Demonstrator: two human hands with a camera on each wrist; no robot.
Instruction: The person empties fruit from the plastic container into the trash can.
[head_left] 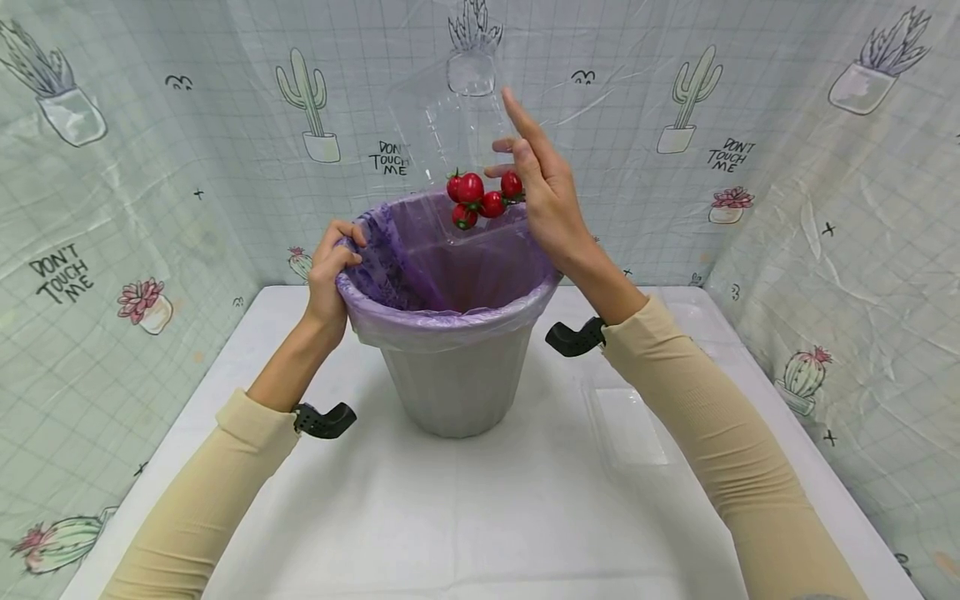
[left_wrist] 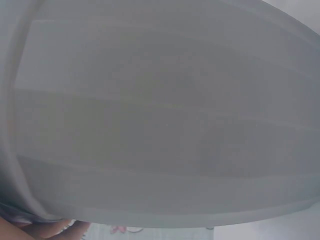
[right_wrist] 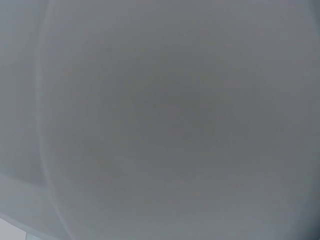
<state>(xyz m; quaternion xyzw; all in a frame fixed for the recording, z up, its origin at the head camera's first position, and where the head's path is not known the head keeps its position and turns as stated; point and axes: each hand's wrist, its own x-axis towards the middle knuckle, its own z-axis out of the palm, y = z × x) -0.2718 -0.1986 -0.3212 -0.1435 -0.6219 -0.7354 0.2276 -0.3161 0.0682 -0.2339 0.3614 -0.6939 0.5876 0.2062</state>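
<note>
In the head view a light grey trash bin (head_left: pixel 457 387) stands upright on the table, lined with a purple bag (head_left: pixel 480 321) folded over its rim. My left hand (head_left: pixel 330 267) grips the bin's left rim, fingers over the bag's edge. Above the opening, my right hand (head_left: pixel 551 187) holds a tilted clear plastic container (head_left: pixel 420 125) by its right side, index finger stretched upward. A cluster of red cherry tomatoes (head_left: pixel 470 187) shows at the container's lower part, over the bin's mouth. The bin's grey wall (left_wrist: pixel 160 125) fills most of the left wrist view.
A flat clear plastic piece (head_left: pixel 630 427) lies on the white table (head_left: pixel 450 517), right of the bin and beside my right forearm. Cactus-print sheeting (head_left: pixel 225 167) encloses the back and sides. Each wrist carries a black band mount (head_left: pixel 324 421).
</note>
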